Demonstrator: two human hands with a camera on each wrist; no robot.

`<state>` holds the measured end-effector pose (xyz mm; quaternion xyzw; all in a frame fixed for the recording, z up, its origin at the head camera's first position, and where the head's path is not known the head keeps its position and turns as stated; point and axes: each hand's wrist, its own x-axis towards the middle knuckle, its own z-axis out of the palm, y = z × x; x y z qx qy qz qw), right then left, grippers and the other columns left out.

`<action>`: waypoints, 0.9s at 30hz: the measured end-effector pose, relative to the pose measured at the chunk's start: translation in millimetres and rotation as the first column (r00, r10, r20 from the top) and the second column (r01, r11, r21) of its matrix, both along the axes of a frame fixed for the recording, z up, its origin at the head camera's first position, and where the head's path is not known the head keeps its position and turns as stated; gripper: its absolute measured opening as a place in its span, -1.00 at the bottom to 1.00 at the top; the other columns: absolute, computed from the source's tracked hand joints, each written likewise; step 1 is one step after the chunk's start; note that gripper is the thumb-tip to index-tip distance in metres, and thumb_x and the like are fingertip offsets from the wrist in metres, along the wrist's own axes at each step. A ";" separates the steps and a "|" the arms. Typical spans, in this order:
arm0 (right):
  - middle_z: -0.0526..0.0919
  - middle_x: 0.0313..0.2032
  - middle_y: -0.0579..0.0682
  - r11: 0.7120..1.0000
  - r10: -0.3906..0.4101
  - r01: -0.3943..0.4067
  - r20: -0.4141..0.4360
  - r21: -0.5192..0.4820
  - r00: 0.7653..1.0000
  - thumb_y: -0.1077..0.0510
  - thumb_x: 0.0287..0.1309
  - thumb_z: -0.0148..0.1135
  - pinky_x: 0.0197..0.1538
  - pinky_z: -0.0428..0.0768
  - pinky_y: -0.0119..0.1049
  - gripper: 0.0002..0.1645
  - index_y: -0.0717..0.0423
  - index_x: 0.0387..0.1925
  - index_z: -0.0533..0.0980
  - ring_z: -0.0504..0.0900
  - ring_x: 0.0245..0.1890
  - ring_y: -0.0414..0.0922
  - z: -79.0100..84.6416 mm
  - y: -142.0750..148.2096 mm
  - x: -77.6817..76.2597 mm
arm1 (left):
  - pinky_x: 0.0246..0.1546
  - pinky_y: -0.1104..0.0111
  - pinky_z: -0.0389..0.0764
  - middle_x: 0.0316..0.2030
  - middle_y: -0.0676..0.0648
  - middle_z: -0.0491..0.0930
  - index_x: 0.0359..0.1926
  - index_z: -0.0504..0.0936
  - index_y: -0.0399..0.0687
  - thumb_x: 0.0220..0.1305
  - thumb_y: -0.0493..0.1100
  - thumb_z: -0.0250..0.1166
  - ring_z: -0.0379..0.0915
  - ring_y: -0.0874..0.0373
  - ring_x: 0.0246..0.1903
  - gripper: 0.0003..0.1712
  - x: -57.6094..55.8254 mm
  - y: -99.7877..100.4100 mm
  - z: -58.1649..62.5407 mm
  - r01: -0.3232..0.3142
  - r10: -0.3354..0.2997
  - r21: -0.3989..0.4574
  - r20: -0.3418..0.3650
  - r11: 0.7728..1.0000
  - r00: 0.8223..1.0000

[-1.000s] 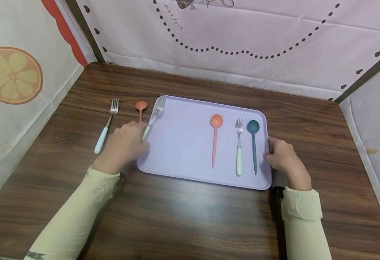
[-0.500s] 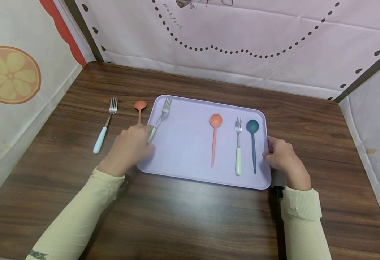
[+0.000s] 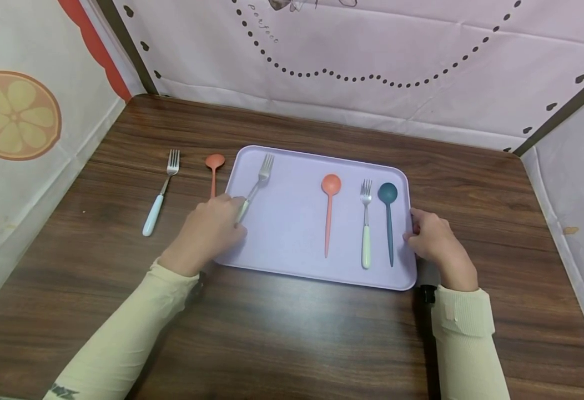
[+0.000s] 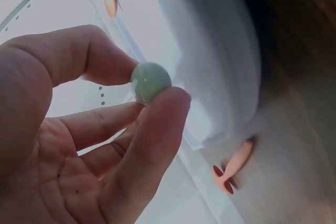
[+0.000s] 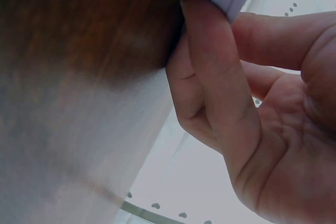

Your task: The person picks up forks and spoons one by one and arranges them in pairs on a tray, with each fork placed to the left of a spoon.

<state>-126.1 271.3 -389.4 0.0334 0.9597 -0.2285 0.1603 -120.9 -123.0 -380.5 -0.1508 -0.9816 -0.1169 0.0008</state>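
Between thumb and fingertips, my left hand point(image 3: 207, 233) pinches a fork point(image 3: 265, 168) by its pale green handle, whose rounded end point(image 4: 149, 81) faces the left wrist camera. The fork slants over the left part of a lilac tray point(image 3: 282, 228), tines pointing away. My right hand point(image 3: 434, 239) holds the tray's right edge, thumb on the rim and fingers curled at its outer side, as the right wrist view shows. On the tray's right half lie a coral spoon point(image 3: 328, 216), another green-handled fork point(image 3: 366, 246) and a dark teal spoon point(image 3: 389, 228), side by side.
Left of the tray, an orange spoon point(image 3: 215, 161) lies on the brown wooden table point(image 3: 292, 339), its lower handle hidden behind my left hand. Farther left is a fork with a light blue handle point(image 3: 152, 215). Printed cloth walls point(image 3: 322, 50) stand at the back and sides.
My left hand has carried the green-handled fork rightward, from the tray's left rim to over its inside. My right hand stays at the tray's edge.
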 end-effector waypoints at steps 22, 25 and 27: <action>0.44 -0.18 0.29 1.000 -0.012 0.012 0.004 -0.021 1.000 0.29 0.11 0.14 -0.35 0.63 -0.12 -0.26 0.39 0.30 0.11 0.50 -0.27 0.09 0.1 0.4 -1.1 | -0.68 0.21 0.39 -0.56 -0.10 0.39 -0.29 0.53 -0.23 -0.05 -0.28 0.19 0.30 0.05 -0.58 -0.78 3.7 17.7 1.9 0.073 -0.073 -0.021 0.021 0.997 0.997; 0.43 -0.17 0.29 0.999 -0.018 0.019 0.011 -0.029 1.000 0.29 0.11 0.14 -0.36 0.63 -0.13 -0.25 0.39 0.30 0.10 0.50 -0.27 0.09 0.0 0.3 -0.9 | -0.68 0.21 0.38 -0.58 -0.09 0.39 -0.34 0.52 -0.22 -0.08 -0.30 0.18 0.29 0.05 -0.60 -0.82 4.0 20.3 2.2 0.098 -0.099 -0.019 -0.008 0.995 0.995; 0.43 -0.17 0.29 0.999 -0.021 0.022 0.014 -0.032 1.000 0.30 0.11 0.14 -0.36 0.63 -0.13 -0.25 0.38 0.30 0.10 0.50 -0.27 0.09 -0.1 0.2 -0.6 | -0.67 0.21 0.37 -0.60 -0.09 0.38 -0.36 0.52 -0.23 -0.09 -0.30 0.19 0.28 0.05 -0.60 -0.82 4.3 22.0 1.7 0.112 -0.112 -0.016 -0.023 0.994 0.993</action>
